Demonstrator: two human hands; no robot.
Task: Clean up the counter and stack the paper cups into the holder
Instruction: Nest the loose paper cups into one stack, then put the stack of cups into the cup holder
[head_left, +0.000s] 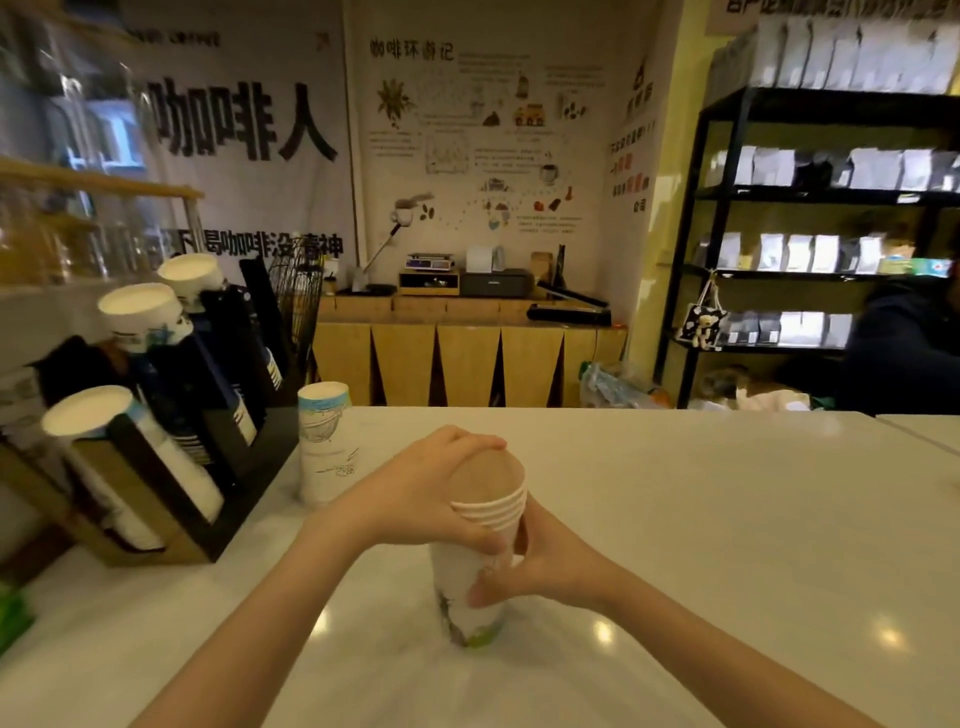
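paper cup stack (470, 587) upright on counter (701, 519); left hand (421, 493) fingers grasping top, right hand (540, 569) fingers grasping side.

Glossy white counter (701, 519); matt paper cups (480, 519); black holder (244, 441), wood base.

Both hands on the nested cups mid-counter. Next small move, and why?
Probably press the brown cups down with the left hand while the right hand steadies the white stack. Several rims show bunched at the join, so they look not fully seated. Then the stack can go to the holder at left.
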